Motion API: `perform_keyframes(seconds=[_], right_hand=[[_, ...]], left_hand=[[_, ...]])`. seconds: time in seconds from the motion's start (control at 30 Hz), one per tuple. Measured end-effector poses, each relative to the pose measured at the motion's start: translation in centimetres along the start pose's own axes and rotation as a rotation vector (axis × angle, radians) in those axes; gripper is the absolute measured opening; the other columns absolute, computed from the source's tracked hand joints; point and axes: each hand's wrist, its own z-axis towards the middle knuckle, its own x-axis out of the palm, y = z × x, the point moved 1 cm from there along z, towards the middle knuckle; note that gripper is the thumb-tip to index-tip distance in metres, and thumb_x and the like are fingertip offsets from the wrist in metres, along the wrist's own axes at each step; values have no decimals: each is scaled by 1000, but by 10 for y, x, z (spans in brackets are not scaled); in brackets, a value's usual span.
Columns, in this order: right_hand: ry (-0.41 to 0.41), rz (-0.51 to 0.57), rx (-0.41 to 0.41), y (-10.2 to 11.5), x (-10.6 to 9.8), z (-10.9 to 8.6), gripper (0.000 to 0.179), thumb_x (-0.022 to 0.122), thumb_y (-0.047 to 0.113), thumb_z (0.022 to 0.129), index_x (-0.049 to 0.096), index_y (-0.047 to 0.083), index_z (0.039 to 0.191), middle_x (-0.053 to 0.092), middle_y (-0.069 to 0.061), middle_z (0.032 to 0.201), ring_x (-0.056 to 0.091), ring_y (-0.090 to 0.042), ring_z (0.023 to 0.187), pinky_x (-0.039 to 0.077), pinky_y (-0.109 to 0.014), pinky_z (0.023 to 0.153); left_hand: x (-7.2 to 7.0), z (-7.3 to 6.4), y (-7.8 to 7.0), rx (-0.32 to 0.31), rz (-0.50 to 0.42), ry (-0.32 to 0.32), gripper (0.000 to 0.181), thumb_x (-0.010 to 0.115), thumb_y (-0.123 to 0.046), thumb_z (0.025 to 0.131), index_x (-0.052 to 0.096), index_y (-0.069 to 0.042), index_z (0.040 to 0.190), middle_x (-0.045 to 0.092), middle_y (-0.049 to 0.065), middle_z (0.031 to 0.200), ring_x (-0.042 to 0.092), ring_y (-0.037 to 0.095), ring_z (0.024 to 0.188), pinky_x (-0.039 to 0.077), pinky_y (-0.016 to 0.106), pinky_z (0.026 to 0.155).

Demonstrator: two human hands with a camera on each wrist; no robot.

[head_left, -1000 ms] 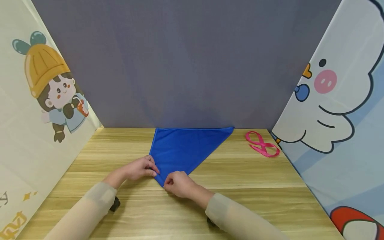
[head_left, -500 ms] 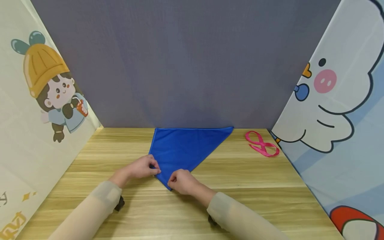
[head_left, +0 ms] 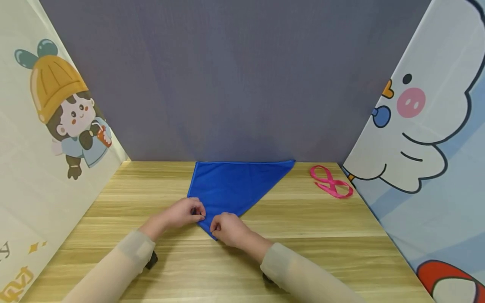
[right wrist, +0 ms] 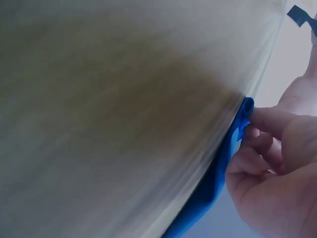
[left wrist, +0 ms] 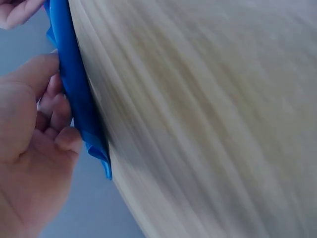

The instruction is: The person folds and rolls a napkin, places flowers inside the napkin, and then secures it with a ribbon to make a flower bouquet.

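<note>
A blue cloth lies on the table, its straight far edge by the grey backdrop and its sides narrowing to a near end. My left hand pinches the cloth's near-left edge between thumb and fingers. Close to its right, my right hand pinches the edge by the near corner. In the left wrist view this edge is a thick blue fold running along the left fingertips. The right wrist view shows a small rolled end of the cloth at the right thumb and fingertips.
A loop of pink ribbon lies at the back right of the wooden table. A grey backdrop rises behind, and printed cartoon panels stand at both sides.
Both hands have shifted slightly to the right along the near edge. The cloth's near corner has moved a little right and toward me; the far part and the ribbon stay put.
</note>
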Motion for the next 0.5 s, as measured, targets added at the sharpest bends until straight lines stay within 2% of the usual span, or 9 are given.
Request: perform_keyframes(seconds=[0.1,0.23,0.33,0.5], right_hand=[[36,-34,5,9,-6,-1,8,81,7,93,82,15,92,74,9,82,60,0,78,53,-17,77],[64,-18,27,7,-4,1,8,83,9,93,84,17,93,78,9,84,61,2,77,52,-15,76],[80,-6,51,6,-5,2,3,87,18,94,84,18,93,77,11,83,61,3,75,52,-14,75],[110,-49,74,8,-5,4,21,93,36,90,81,18,95,71,13,81,59,3,74,52,-16,74]], left_hand=[[0,-5,3,22,-19,26,11,73,-12,105,84,-12,102,67,-5,96,56,4,90,53,26,81],[-3,-12,9,23,-58,59,20,73,-3,98,86,-11,111,68,-1,104,57,10,96,52,28,87],[-6,-14,11,35,-79,87,23,76,-2,96,85,-9,116,67,1,107,57,14,98,51,30,89],[-8,-12,12,51,-63,101,14,77,-12,103,84,-9,115,67,2,108,57,10,98,53,29,90]])
